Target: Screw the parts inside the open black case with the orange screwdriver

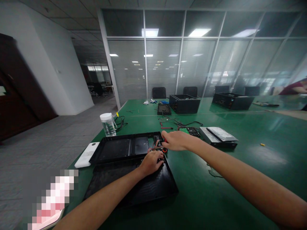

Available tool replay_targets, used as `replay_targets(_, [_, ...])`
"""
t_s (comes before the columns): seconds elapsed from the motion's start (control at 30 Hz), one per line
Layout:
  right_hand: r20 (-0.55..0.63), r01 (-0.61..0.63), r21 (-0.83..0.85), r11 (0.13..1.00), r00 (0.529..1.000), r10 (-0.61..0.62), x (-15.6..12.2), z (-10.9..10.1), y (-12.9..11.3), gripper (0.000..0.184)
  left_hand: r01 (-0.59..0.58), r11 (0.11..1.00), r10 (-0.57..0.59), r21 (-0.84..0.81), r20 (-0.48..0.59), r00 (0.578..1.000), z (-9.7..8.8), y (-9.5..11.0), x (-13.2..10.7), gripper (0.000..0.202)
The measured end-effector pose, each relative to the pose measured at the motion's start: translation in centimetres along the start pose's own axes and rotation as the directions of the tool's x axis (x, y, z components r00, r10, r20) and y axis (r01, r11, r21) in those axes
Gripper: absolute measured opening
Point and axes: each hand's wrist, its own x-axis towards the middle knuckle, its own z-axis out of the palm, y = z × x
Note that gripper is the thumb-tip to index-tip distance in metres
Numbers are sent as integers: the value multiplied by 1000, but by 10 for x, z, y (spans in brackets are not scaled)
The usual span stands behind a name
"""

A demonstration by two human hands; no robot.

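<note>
An opened black computer case (pixel 120 148) lies flat on the green table (pixel 240 153), with its black cover panel (pixel 144 188) lying in front of it. A bundle of red and dark wires (pixel 155 145) sits at the case's right end. My left hand (pixel 151 162) rests on the case edge just below the wires, fingers curled. My right hand (pixel 175 140) reaches in from the right, fingers pinched on something red at the wire bundle; what it is I cannot make out.
A white flat device (pixel 86 154) lies left of the case. A clear lidded jar (pixel 108 124) stands behind it. A hard drive on a tray (pixel 218 135), a circuit board (pixel 190 130) and loose cables (pixel 179 123) lie right. Further open cases (pixel 184 103) and chairs stand at the back.
</note>
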Motion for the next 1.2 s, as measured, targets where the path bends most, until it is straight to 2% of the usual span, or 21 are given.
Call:
replay_targets(0.13, [-7,-31,-40,999,1000,31,-3,3,-1,60,-5,1000,5,-3,-20,1000,2,-1,0,24])
replay_targets(0.27, [-48,-89,-30,996,995,87,-6,9,-1,52,-7,1000,7,20,-18,1000,3,-1,-1,24])
replay_targets(0.33, [-73,-149,-3,989,986,148,-8,15,9,52,-7,999,7,39,-14,1000,2,0,-2,25])
replay_targets(0.4, [-74,-188,131,973,977,198,-11,26,29,50,-17,998,17,57,-3,1000,1,1,-2,23])
replay_targets(0.47, [-25,-210,401,892,970,240,-17,44,57,46,-42,996,41,80,11,999,-2,3,-2,16])
replay_targets(0.5, [16,-233,570,788,962,273,-21,56,72,45,-61,994,59,93,17,998,-3,4,-1,13])
replay_targets(0.53, [64,-256,742,620,947,315,-27,70,86,43,-87,991,84,106,26,996,-4,4,-1,11])
replay_targets(0.57, [99,-247,880,405,930,354,-33,84,99,42,-125,985,120,119,41,992,-4,4,-1,10])
replay_targets(0.63, [121,-114,992,-45,857,502,-45,114,117,38,-221,966,210,131,95,973,-5,4,0,12])
replay_targets(0.67, [143,-26,977,-213,817,559,-50,127,122,35,-266,955,250,128,126,960,-5,4,1,13])
replay_targets(0.73, [177,107,908,-404,778,603,-57,149,125,26,-320,941,299,112,174,938,-5,3,2,13])
replay_targets(0.8, [152,184,869,-459,783,603,-59,162,121,20,-320,942,298,99,190,936,-6,4,2,17])
replay_targets(0.87, [62,265,871,-414,777,627,-57,163,113,23,-301,949,281,91,183,942,-8,8,0,29])
replay_targets(0.9, [-5,307,884,-353,761,649,-55,161,108,25,-293,952,275,89,172,946,-10,10,0,34])
replay_targets(0.97, [-148,332,929,-163,736,660,-53,148,94,28,-295,950,278,100,149,949,-16,17,-1,39])
replay_targets(1.0, [-205,296,954,-44,753,625,-54,139,83,28,-310,944,291,117,151,945,-20,21,0,39])
replay_targets(1.07, [-267,176,956,235,852,450,-60,118,55,31,-333,927,300,175,192,935,-32,25,4,32])
replay_targets(1.1, [-260,130,914,384,914,310,-67,108,38,34,-314,924,269,218,213,939,-41,25,7,29])
replay_targets(1.13, [-266,149,830,538,953,147,-75,98,20,35,-266,926,208,266,227,951,-51,23,10,28])
replay_targets(1.17, [-253,220,711,668,966,-49,-86,91,2,32,-195,930,124,310,234,964,-62,18,13,27])
replay_targets(1.2, [-215,286,592,754,957,-194,-98,86,-14,28,-103,933,23,346,229,973,-74,11,14,28])
